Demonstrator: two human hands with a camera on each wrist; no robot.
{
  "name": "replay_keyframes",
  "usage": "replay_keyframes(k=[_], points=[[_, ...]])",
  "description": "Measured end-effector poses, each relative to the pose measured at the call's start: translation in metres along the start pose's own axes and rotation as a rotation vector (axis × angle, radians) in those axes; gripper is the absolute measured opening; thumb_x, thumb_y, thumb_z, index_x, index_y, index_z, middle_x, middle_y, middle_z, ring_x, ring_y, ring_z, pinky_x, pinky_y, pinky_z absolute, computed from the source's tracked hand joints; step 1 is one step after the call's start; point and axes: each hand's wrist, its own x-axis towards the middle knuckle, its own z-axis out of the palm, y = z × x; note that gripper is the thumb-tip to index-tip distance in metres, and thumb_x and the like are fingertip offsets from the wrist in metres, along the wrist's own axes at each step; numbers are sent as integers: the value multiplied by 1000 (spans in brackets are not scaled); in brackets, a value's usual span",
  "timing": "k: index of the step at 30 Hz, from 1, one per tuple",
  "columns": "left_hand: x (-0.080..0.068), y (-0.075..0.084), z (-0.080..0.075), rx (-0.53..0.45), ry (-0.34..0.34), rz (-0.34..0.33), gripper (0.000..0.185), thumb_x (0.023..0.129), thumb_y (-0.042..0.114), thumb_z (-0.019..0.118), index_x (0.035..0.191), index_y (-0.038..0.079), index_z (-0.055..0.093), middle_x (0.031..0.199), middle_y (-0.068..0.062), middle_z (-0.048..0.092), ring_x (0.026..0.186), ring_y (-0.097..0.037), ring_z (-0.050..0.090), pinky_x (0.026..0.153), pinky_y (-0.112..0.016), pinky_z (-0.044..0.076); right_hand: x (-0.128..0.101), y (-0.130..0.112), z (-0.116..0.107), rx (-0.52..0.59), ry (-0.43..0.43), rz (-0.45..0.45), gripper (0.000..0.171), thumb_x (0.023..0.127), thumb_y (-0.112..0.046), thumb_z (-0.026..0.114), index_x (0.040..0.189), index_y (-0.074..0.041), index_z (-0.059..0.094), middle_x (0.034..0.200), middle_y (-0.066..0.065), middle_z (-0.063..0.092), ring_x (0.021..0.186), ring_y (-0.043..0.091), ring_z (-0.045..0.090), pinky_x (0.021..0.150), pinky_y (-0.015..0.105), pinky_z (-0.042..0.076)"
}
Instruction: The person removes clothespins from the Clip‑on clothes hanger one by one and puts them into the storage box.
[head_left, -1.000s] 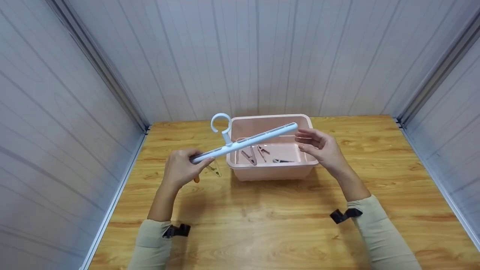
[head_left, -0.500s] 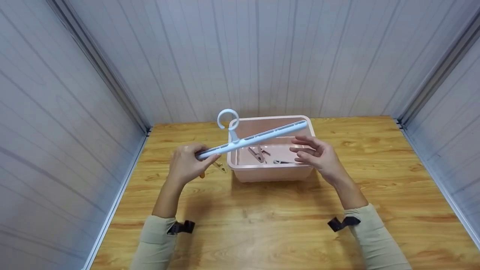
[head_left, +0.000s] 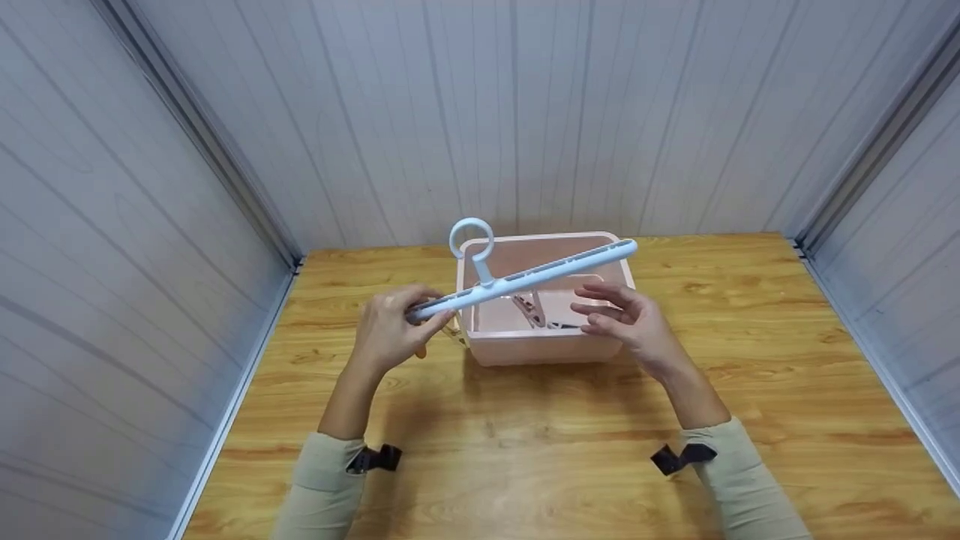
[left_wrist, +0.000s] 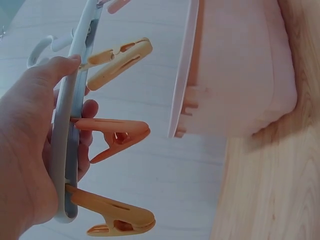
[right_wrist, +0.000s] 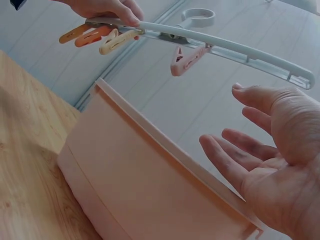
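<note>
My left hand (head_left: 394,326) grips the left end of a pale blue bar hanger (head_left: 525,280) with a ring-shaped hook, held tilted above a pink basin (head_left: 544,349). In the left wrist view, an ochre clothespin (left_wrist: 115,212), an orange clothespin (left_wrist: 115,132) and a pale yellow clothespin (left_wrist: 122,62) hang from the bar. A pink clothespin (right_wrist: 186,61) hangs farther along it, near the hook. My right hand (head_left: 634,326) hovers over the basin's right side, fingers loosely spread and holding nothing, below the hanger's free end.
Inside the basin lies a small dark-and-pale clip (head_left: 562,325), partly hidden by the rim. A wooden table (head_left: 495,450) carries the basin close to the back wall (head_left: 517,112). Grey panels rise on both sides.
My left hand has carried the hanger and its clothespins to the right, so the bar's free end now reaches past the basin's right rim. My right hand has shifted slightly left and lower.
</note>
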Motion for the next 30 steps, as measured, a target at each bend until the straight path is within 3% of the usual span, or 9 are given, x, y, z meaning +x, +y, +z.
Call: replay_keyframes(k=[4, 13, 20, 26, 30], points=[[-1, 6, 3, -24, 3, 36, 25, 97, 34, 90, 113, 14, 86, 98, -8, 86, 68, -17, 69, 64, -29, 46, -1, 1, 1, -1, -25, -4, 56, 107, 5, 69, 159, 13, 49, 143, -8, 77, 131, 15, 78, 101, 35, 68], [0, 15, 11, -3, 2, 94, 28, 96, 37, 89, 114, 15, 86, 94, -8, 85, 67, -22, 70, 66, -33, 48, -5, 5, 5, 18, -69, -39, 58, 107, 4, 69, 160, 14, 47, 147, -6, 75, 135, 14, 76, 108, 37, 65], [2, 22, 15, -4, 3, 96, 28, 96, 38, 89, 114, 16, 86, 97, -7, 86, 70, -18, 68, 67, -35, 50, -8, 4, 12, 38, -67, -70, 49, 107, 4, 70, 155, -3, 63, 148, -1, 74, 135, 14, 75, 108, 37, 65], [2, 24, 18, -2, 34, 114, 25, 96, 35, 89, 111, 16, 87, 92, -7, 84, 64, -16, 63, 62, -30, 45, -12, 1, 15, 43, -64, -83, 53, 107, 6, 68, 158, 8, 55, 146, -3, 75, 136, 14, 75, 107, 35, 65], [1, 27, 18, 22, 42, 117, 27, 95, 37, 90, 112, 16, 87, 94, -7, 85, 66, -16, 63, 63, -31, 45, -14, -2, 19, 67, -60, -72, 50, 106, 7, 69, 155, -4, 63, 144, -3, 76, 133, 13, 76, 106, 33, 66]])
